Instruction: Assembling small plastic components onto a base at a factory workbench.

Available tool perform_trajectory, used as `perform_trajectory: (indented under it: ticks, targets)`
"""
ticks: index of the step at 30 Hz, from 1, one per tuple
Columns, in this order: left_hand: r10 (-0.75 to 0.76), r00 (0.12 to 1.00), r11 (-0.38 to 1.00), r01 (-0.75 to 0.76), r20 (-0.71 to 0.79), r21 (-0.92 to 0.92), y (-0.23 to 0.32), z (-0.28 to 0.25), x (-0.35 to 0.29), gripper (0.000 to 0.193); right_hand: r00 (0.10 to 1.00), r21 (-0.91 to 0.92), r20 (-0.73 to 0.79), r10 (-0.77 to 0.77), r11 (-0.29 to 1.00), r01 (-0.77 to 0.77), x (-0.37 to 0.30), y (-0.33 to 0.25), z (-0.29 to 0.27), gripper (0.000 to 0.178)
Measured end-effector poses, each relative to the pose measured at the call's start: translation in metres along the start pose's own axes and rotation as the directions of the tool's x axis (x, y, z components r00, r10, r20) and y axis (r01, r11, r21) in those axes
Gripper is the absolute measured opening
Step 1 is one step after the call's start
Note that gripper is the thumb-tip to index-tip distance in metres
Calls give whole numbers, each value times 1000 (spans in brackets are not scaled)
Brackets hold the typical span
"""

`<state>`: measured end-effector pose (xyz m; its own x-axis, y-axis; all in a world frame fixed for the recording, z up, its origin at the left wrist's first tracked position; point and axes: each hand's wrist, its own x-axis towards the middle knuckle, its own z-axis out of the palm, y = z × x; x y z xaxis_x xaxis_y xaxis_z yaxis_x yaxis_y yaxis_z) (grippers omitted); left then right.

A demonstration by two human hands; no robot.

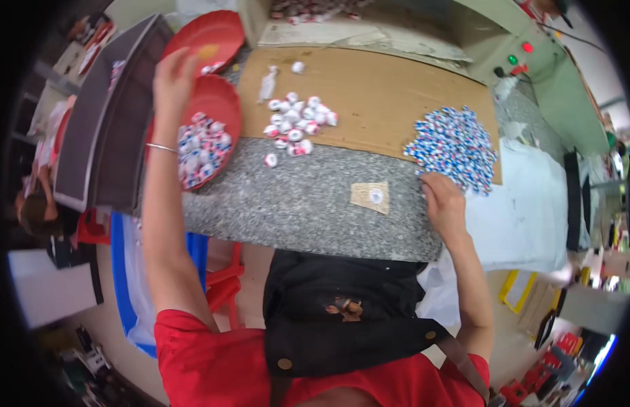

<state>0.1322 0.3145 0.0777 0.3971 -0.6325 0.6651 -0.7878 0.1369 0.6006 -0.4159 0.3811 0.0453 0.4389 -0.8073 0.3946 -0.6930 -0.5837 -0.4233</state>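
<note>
Where a grey speckled tabletop (281, 197) is seen from above, its far part is covered by a brown cardboard sheet (379, 85). At the left, a far red dish (228, 32) and a near red dish (223, 102) are set, the near one loaded with wrapped pieces (203, 150). At the cardboard's right end, small blue-and-white pieces (454, 146) are heaped; left of centre, pink-marked white balls (298, 121) are clustered across its near edge. The left hand (171, 85) is held over the far dish, blurred; whether anything is gripped cannot be told. The right hand (445, 203) is placed at the heap's near-left edge, thumb and forefinger drawn close; whether a piece is pinched cannot be told. The heap could be scattered by a hasty sweep, balls rolled astray by a knock, or the near dish tipped by a lowered left forearm.
</note>
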Motion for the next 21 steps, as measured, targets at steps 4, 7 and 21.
perform_trajectory:
  ticks: [4,7,21]
  targets:
    - [131,947,982,-83,293,-171,143,-16,-91,15,988,-70,152,-1,997,12,12,17,7,20]
    - [178,895,978,-113,409,-177,160,-11,-151,14,986,-92,150,-80,991,94,16,13,10,22]
    - [250,857,884,-392,451,255,153,47,-186,21,958,-40,285,-33,998,46,-15,-31,-3,20]
